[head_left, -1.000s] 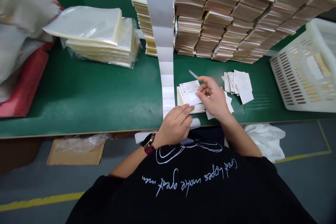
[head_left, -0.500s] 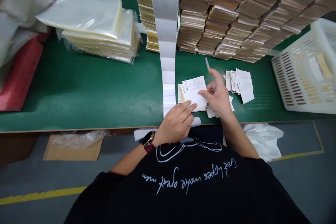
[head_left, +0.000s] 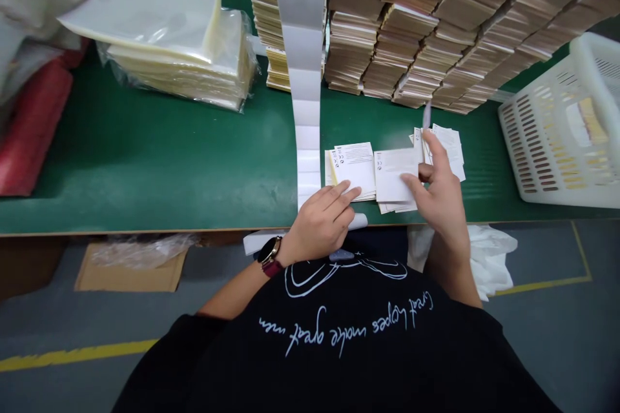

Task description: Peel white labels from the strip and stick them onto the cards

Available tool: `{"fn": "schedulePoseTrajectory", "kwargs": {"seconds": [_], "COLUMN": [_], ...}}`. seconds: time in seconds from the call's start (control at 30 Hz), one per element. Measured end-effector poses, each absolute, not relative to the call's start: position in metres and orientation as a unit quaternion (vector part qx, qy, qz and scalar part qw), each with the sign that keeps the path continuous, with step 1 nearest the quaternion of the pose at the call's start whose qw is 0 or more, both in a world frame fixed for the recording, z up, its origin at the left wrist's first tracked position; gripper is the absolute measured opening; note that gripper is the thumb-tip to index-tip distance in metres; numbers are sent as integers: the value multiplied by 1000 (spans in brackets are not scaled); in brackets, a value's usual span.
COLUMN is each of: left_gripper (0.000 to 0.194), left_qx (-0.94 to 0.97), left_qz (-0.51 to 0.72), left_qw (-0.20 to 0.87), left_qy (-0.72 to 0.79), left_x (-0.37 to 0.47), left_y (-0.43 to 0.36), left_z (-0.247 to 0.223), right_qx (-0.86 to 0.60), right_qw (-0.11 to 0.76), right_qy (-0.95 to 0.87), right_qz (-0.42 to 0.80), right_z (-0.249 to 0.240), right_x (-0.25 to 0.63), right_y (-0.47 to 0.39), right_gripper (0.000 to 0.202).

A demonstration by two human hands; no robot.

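My left hand (head_left: 325, 219) lies with stretched fingers on the near edge of a small stack of white printed cards (head_left: 356, 168). To its right, my right hand (head_left: 438, 190) pinches a single white card (head_left: 393, 174) under the thumb. This card has small marks at its upper left corner and lies over other cards (head_left: 402, 208). A slim pale pen-like stick (head_left: 427, 116) juts up from the index finger of my right hand. Beyond that hand spreads a loose pile of white cards (head_left: 453, 151), partly hidden by the fingers.
A long folded white paper strip (head_left: 307, 122) runs down the green table (head_left: 194, 168). Tall stacks of cards (head_left: 411, 45) stand at the back. Plastic-wrapped clear sheets (head_left: 174, 64) lie left, beside red material (head_left: 33, 129). A white basket (head_left: 547, 148) stands right.
My right hand has moved right, drawing a card off the stack toward the loose cards. The pen-like stick has moved right with it. My left hand stays on the stack.
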State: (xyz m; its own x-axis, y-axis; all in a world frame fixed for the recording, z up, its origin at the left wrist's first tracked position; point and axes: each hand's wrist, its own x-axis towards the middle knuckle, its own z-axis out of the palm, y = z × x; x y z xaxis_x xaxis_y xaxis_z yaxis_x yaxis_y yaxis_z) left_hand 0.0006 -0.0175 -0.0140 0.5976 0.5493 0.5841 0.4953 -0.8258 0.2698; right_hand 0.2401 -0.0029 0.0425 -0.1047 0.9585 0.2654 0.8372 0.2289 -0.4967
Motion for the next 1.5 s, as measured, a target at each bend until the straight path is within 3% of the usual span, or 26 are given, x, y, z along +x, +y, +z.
{"fn": "schedulePoseTrajectory", "kwargs": {"seconds": [0.1,0.17,0.27,0.33,0.7,0.93,1.1,1.2,1.27,1.4,1.5], "left_gripper": [13,14,13,13,13,13,12,13,13,11,11], "left_qx": [900,903,904,905,901,898,903,902,902,898,897], "left_qz": [333,327,322,319,326,335,317,315,314,326,333], "left_qw": [24,21,22,24,23,23,25,34,41,47,46], "left_qy": [280,278,279,281,285,285,290,292,294,291,286], "left_x": [1,1,1,1,1,1,2,1,1,1,1], "left_y": [-17,-16,-16,-16,-17,-17,-16,-17,-17,-18,-18], "left_z": [-13,-13,-13,-12,-12,-13,-13,-13,-13,-12,-12], "right_qx": [-636,-647,-622,-597,-585,-617,-643,-693,-708,-667,-637], "right_qw": [251,313,405,395,356,296,195,163,161,210,295], "right_qy": [-729,-696,-664,-679,-656,-673,-722,-691,-677,-681,-638], "right_qz": [32,-5,84,160,318,280,163,125,123,219,315], "right_z": [45,44,39,35,36,33,35,37,36,25,13], "right_x": [246,239,223,213,195,186,181,184,191,205,211], "right_y": [-13,-14,-5,6,26,30,26,26,29,37,40], "right_gripper": [51,33,13,7,8,9,6,30,45,26,25]}}
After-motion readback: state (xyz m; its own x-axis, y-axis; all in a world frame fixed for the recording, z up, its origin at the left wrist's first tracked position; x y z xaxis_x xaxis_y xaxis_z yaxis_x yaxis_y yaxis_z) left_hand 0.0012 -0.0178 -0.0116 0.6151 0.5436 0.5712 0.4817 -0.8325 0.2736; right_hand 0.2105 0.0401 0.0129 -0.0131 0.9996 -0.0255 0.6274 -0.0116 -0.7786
